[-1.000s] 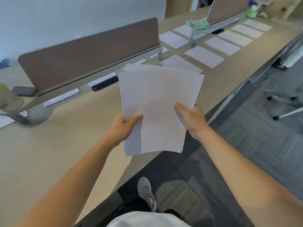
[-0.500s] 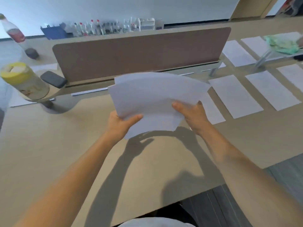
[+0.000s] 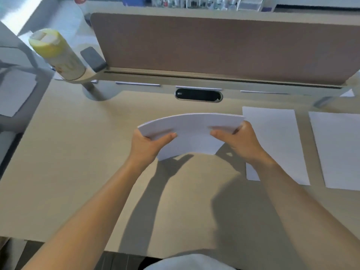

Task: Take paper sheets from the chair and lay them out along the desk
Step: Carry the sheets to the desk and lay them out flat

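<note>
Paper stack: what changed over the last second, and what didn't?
The paper stack came in from the desk edge and down over the bare stretch left of the nearest laid sheet. Its fanned sheets are now squared and bowed into an arch. Nothing was taken hold of or let go: the left hand and right hand grip its ends as before. That sheet and the next sheet have not moved.

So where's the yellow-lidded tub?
Find the long brown divider across the back of the desk. At its left end, on a little rounded shelf, stands the tub. It's the only tall, yellow-topped thing there; the grey block beside it lies flat.
</note>
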The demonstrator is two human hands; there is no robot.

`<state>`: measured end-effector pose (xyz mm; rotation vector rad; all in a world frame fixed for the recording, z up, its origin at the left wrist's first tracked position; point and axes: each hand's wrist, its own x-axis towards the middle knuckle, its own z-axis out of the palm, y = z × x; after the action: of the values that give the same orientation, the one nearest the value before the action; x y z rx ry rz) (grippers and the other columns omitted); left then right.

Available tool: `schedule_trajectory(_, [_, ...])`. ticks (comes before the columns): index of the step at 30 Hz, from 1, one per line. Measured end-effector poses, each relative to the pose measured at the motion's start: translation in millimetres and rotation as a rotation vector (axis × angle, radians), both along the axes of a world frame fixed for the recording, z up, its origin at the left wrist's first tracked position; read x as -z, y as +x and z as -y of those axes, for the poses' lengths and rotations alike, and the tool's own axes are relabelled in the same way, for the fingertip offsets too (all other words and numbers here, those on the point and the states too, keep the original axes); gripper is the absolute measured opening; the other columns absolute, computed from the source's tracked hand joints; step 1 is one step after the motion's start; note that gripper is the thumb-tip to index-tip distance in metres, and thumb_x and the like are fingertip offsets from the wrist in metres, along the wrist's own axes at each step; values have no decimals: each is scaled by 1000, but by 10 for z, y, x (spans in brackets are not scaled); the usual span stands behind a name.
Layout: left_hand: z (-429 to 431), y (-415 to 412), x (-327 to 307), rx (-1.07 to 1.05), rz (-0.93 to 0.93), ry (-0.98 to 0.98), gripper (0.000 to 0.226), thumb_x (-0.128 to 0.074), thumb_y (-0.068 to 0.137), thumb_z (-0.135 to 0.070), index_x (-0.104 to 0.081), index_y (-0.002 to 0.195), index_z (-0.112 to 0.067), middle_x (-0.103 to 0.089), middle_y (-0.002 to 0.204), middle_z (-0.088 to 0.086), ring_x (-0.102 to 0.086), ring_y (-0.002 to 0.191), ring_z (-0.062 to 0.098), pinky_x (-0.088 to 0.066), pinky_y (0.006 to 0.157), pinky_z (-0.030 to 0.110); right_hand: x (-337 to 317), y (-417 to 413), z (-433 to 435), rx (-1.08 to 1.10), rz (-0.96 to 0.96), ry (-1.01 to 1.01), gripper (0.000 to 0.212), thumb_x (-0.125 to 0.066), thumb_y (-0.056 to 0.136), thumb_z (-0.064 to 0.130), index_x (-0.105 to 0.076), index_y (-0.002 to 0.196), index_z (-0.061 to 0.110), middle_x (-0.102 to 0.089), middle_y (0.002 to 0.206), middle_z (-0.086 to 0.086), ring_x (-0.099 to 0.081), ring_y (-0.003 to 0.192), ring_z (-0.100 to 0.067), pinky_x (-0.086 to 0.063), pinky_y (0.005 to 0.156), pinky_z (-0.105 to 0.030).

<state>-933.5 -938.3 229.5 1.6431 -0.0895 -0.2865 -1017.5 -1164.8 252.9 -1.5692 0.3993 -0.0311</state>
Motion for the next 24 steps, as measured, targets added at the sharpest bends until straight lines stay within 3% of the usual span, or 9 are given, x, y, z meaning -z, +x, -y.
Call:
schedule_trajectory(3, [101,-22,-12,-49,-18,-22,22,-89,60,-15,-78,72,-28,-75,78,-13,-71,77,4,-54,70,21,86,31,83,-49,16,-21,27,-74,84,2,-69,105,19,-74,81,22,-69,77,4,-50,64,-11])
schedule_trajectory(6, [173,-53,-53,-83,2,-45,18,-89,55,-23,-77,68,-26,-74,75,-12,-69,73,4,-53,66,22,151,69,140,20,40,3,32,-78,81,5,-65,91,32,-70,73,27,-66,70,9,-50,60,-9])
schedule_trajectory(11, [187,-48,-49,-78,-5,-34,34,-89,56,-25,-72,85,-17,-75,82,-10,-70,80,9,-54,71,25,246,70,236,-45,25,12,23,-77,83,7,-69,86,28,-72,72,24,-67,71,7,-52,65,-10])
schedule_trajectory(16, [212,-89,-25,-125,-34,-21,24,-83,60,-12,-71,80,-16,-75,77,-10,-70,76,7,-53,68,21,310,90,251,-89,-8,8,19,-79,79,7,-74,91,22,-76,85,8,-70,82,-8,-55,76,-26])
schedule_trajectory(20, [186,-90,-8,-160,-55,-22,24,-86,56,-11,-74,75,-18,-74,75,-9,-70,74,8,-53,69,22,327,116,304,-122,-2,-33,25,-83,76,10,-72,94,23,-75,82,15,-70,81,-2,-55,75,-19])
schedule_trajectory(24, [175,-86,-44,-143,-54,-57,28,-90,48,-24,-78,72,-21,-76,79,-4,-71,78,12,-54,69,25,336,117,257,-93,-16,11,66,-90,56,45,-69,112,16,-75,99,6,-71,92,-7,-56,77,-23])
